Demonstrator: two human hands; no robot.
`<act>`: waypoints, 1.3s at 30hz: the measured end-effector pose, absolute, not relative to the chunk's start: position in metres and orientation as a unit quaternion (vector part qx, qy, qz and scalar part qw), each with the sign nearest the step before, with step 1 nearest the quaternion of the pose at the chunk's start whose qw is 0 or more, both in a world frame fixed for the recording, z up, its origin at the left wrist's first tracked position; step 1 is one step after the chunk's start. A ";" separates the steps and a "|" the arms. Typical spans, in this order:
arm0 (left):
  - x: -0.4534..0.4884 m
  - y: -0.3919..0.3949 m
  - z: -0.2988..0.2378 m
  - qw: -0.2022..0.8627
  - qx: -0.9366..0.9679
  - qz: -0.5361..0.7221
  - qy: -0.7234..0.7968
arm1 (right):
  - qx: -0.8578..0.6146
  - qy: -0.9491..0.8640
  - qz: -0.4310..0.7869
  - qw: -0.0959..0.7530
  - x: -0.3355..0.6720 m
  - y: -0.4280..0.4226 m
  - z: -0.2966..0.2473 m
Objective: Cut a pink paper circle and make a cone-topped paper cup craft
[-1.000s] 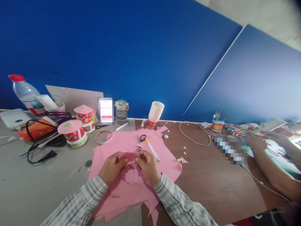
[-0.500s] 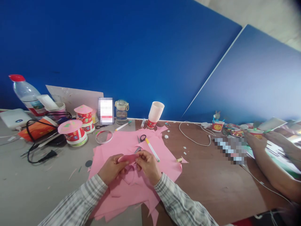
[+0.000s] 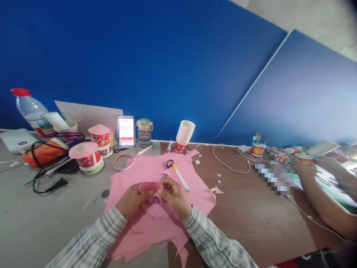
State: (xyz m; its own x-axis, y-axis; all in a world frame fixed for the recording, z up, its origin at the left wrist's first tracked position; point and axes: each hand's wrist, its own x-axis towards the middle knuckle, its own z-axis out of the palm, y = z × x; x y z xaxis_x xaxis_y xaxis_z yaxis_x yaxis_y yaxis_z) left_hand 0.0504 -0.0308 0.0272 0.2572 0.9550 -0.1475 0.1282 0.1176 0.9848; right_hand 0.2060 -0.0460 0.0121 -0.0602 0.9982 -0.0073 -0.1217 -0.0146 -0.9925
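Observation:
A small rounded piece of pink paper [image 3: 150, 187] is held between both hands above the worktop. My left hand [image 3: 134, 200] pinches its left and lower edge, thumb in front. My right hand [image 3: 175, 196] pinches the right end between thumb and fingertips. Under the hands lie overlapping pink paper sheets [image 3: 150, 230] with ragged cut edges. Just beyond the fingers are scissors [image 3: 169, 163], their blades partly covered by pink paper. To their right a white marker [image 3: 181, 178] with a yellow end and a green tip lies on the sheets.
A stack of paper cups [image 3: 184, 136] stands behind the sheets. A tape roll [image 3: 123, 163], a water jar [image 3: 144, 133] and pink-topped cup models [image 3: 86, 158] are to the left. A black cable [image 3: 33, 160] loops farther left. A co-worker's arms [image 3: 320, 193] are at the right.
The pink paper piece has tilted and bent upward between my fingers, showing more of its rounded face. Both hands stay in nearly the same place.

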 end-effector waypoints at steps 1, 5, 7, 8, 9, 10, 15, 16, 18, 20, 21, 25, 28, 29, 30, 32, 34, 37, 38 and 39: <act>0.051 -0.031 0.027 0.569 0.552 0.367 0.487 | -0.458 -0.484 0.550 0.504 0.206 -0.046 0.012; 0.051 -0.031 0.025 0.580 0.545 0.369 0.480 | -0.476 -0.487 0.546 0.488 0.204 -0.048 0.011; 0.051 -0.031 0.024 0.582 0.549 0.369 0.472 | -0.478 -0.484 0.546 0.489 0.203 -0.048 0.010; 0.051 -0.031 0.023 0.580 0.554 0.369 0.470 | -0.476 -0.482 0.548 0.491 0.202 -0.048 0.010; 0.050 -0.031 0.022 0.573 0.561 0.369 0.470 | -0.474 -0.478 0.550 0.493 0.202 -0.048 0.010; 0.050 -0.031 0.022 0.563 0.571 0.368 0.471 | -0.472 -0.474 0.553 0.497 0.201 -0.048 0.010; 0.049 -0.030 0.021 0.525 0.608 0.368 0.468 | -0.461 -0.448 0.567 0.515 0.200 -0.049 0.015; 0.050 -0.029 0.021 0.525 0.608 0.367 0.470 | -0.461 -0.441 0.569 0.518 0.200 -0.049 0.017; 0.050 -0.029 0.021 0.528 0.604 0.367 0.471 | -0.462 -0.431 0.572 0.523 0.200 -0.049 0.020; 0.051 -0.029 0.021 0.531 0.600 0.370 0.471 | -0.460 -0.426 0.576 0.525 0.200 -0.049 0.022; 0.052 -0.029 0.021 0.531 0.598 0.372 0.471 | -0.459 -0.423 0.578 0.525 0.200 -0.049 0.023; 0.053 -0.030 0.024 0.533 0.591 0.378 0.473 | -0.451 -0.419 0.588 0.526 0.200 -0.049 0.021; 0.053 -0.031 0.025 0.539 0.584 0.378 0.476 | -0.444 -0.426 0.582 0.532 0.200 -0.049 0.018; 0.053 -0.031 0.025 0.541 0.581 0.378 0.476 | -0.442 -0.431 0.578 0.535 0.200 -0.049 0.017; 0.053 -0.031 0.024 0.544 0.577 0.379 0.478 | -0.439 -0.436 0.574 0.536 0.200 -0.049 0.016; 0.053 -0.031 0.024 0.547 0.568 0.382 0.481 | -0.435 -0.448 0.565 0.539 0.200 -0.049 0.014; 0.054 -0.031 0.024 0.550 0.562 0.384 0.484 | -0.431 -0.458 0.556 0.544 0.200 -0.048 0.012; 0.055 -0.031 0.024 0.548 0.561 0.386 0.486 | -0.431 -0.474 0.549 0.537 0.201 -0.048 0.009; 0.055 -0.031 0.023 0.545 0.562 0.389 0.486 | -0.437 -0.481 0.544 0.531 0.202 -0.048 0.008; 0.055 -0.031 0.023 0.541 0.563 0.394 0.484 | -0.447 -0.489 0.535 0.524 0.203 -0.048 0.008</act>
State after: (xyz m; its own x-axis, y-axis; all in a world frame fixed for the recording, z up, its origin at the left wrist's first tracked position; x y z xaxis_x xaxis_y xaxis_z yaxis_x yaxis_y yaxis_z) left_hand 0.0547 -0.0311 0.0229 0.2203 0.9722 -0.0796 0.1185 0.0543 0.9915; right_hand 0.2029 -0.0481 0.0079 -0.0513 0.9981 0.0344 -0.1249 0.0278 -0.9918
